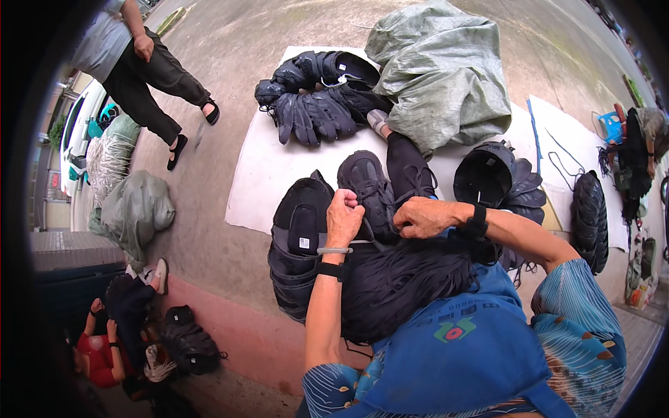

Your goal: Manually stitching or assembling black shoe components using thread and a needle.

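Note:
A black lace-up shoe (368,187) lies in front of me, its toe pointing away. Beside its left edge my left hand (344,221) is closed, pinching a thin dark shoelace. Right of the shoe, my right hand (422,217) is also closed, its fingertips pinched on a lace end that is mostly hidden. A thick bundle of black shoelaces (408,282) is draped over my lap, on the blue apron (453,355). Close by my left forearm stands a nested stack of black shoes (300,244).
A white sheet (261,164) covers the ground ahead. It bears a curved row of black shoes (313,115) and a large grey-green sack (446,70). More nested shoes (488,174) are at right. A person (150,70) walks at far left; another sits at lower left (104,352).

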A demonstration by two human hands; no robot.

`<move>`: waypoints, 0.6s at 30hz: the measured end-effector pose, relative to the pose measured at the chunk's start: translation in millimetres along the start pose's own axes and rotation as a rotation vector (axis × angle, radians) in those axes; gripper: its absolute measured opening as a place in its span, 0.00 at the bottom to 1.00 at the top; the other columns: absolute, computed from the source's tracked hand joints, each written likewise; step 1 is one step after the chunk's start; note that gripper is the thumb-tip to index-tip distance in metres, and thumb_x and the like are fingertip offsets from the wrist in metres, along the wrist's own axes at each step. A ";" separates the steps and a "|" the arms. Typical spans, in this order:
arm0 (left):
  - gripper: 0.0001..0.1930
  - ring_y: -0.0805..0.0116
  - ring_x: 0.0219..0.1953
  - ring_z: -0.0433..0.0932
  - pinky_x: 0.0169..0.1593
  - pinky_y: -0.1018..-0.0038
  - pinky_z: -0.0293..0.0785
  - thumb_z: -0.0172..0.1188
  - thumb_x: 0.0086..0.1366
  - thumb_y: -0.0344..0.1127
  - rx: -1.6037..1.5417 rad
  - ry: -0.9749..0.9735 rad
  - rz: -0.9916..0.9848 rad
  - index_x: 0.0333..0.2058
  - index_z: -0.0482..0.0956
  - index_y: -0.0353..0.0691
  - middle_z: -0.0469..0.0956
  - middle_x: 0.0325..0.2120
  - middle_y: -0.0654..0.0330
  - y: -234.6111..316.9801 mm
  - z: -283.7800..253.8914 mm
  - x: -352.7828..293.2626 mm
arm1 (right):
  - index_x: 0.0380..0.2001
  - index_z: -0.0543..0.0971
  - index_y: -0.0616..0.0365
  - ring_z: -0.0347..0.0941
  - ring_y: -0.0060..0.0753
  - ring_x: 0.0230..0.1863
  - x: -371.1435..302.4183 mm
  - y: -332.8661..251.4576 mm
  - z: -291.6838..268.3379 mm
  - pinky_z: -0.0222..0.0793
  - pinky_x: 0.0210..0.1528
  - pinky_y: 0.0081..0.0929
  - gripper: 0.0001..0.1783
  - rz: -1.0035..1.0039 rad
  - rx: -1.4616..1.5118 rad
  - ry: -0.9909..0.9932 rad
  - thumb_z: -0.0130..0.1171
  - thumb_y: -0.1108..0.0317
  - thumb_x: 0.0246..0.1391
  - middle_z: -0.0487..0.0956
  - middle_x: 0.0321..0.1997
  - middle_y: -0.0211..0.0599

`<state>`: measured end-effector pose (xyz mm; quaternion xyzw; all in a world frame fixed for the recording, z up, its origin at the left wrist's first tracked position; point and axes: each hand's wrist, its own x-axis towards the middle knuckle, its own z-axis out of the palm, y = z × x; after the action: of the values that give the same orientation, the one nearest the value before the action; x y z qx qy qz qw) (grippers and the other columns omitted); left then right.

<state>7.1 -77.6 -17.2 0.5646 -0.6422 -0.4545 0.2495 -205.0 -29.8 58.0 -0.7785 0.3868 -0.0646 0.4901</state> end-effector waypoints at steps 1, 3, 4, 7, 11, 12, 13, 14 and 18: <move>0.13 0.70 0.27 0.73 0.35 0.75 0.73 0.60 0.48 0.27 0.013 -0.008 0.013 0.34 0.72 0.35 0.74 0.27 0.59 0.8 -0.1 -1.4 | 0.23 0.75 0.66 0.71 0.49 0.26 -4.4 -2.4 -0.8 0.66 0.32 0.39 0.11 0.008 0.010 0.015 0.53 0.67 0.42 0.74 0.21 0.48; 0.12 0.67 0.26 0.74 0.35 0.72 0.73 0.58 0.48 0.27 0.024 -0.014 0.028 0.34 0.72 0.36 0.75 0.26 0.57 3.7 2.1 -1.7 | 0.22 0.74 0.67 0.71 0.48 0.26 -10.4 -4.6 -2.7 0.66 0.33 0.40 0.12 0.090 0.049 0.026 0.54 0.66 0.43 0.73 0.21 0.49; 0.11 0.66 0.26 0.74 0.35 0.72 0.73 0.58 0.48 0.27 0.043 0.014 0.052 0.33 0.73 0.36 0.74 0.26 0.57 5.2 3.1 -3.3 | 0.23 0.73 0.66 0.71 0.49 0.26 -11.8 -5.5 -1.7 0.66 0.33 0.41 0.12 0.122 0.028 0.041 0.55 0.66 0.44 0.73 0.21 0.49; 0.09 0.64 0.27 0.75 0.35 0.70 0.72 0.58 0.50 0.27 0.102 0.043 0.090 0.33 0.74 0.37 0.74 0.27 0.57 12.1 5.4 -5.7 | 0.24 0.75 0.66 0.72 0.49 0.28 -14.4 -5.5 0.5 0.66 0.34 0.40 0.12 0.173 0.073 0.060 0.55 0.65 0.45 0.74 0.22 0.49; 0.08 0.62 0.28 0.76 0.35 0.68 0.72 0.60 0.53 0.30 0.126 0.065 0.114 0.33 0.75 0.38 0.74 0.28 0.57 20.6 4.6 -3.0 | 0.27 0.77 0.65 0.74 0.50 0.30 -11.3 0.0 4.8 0.68 0.35 0.39 0.12 0.095 0.091 0.137 0.54 0.65 0.45 0.76 0.24 0.49; 0.07 0.61 0.29 0.76 0.35 0.67 0.72 0.61 0.54 0.31 0.134 0.064 0.160 0.32 0.75 0.38 0.74 0.28 0.56 21.2 4.1 -3.0 | 0.28 0.77 0.65 0.75 0.49 0.30 -9.4 3.2 4.8 0.68 0.36 0.39 0.12 0.095 0.083 0.134 0.54 0.66 0.44 0.76 0.25 0.49; 0.07 0.61 0.29 0.76 0.35 0.67 0.72 0.61 0.54 0.31 0.132 0.061 0.176 0.32 0.75 0.38 0.74 0.28 0.56 21.2 4.4 -2.9 | 0.28 0.78 0.64 0.75 0.49 0.31 -7.9 6.6 4.9 0.69 0.36 0.39 0.12 0.094 0.072 0.125 0.54 0.66 0.44 0.77 0.26 0.50; 0.07 0.60 0.29 0.76 0.35 0.67 0.72 0.60 0.55 0.31 0.189 0.059 0.200 0.32 0.75 0.38 0.73 0.28 0.56 20.5 4.9 -2.7 | 0.28 0.78 0.64 0.76 0.49 0.30 -6.1 10.1 5.4 0.69 0.36 0.39 0.12 0.081 0.049 0.189 0.54 0.66 0.44 0.78 0.26 0.49; 0.06 0.56 0.30 0.75 0.36 0.64 0.72 0.59 0.56 0.32 0.304 0.037 0.254 0.32 0.75 0.37 0.72 0.28 0.55 14.9 9.6 0.8 | 0.27 0.78 0.63 0.76 0.50 0.31 -3.1 21.4 8.1 0.70 0.37 0.39 0.11 0.053 0.075 0.229 0.54 0.67 0.44 0.78 0.26 0.48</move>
<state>-8.6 -76.2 -8.9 0.5184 -0.7648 -0.3067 0.2286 -214.8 -26.7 37.3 -0.7366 0.4579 -0.1548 0.4730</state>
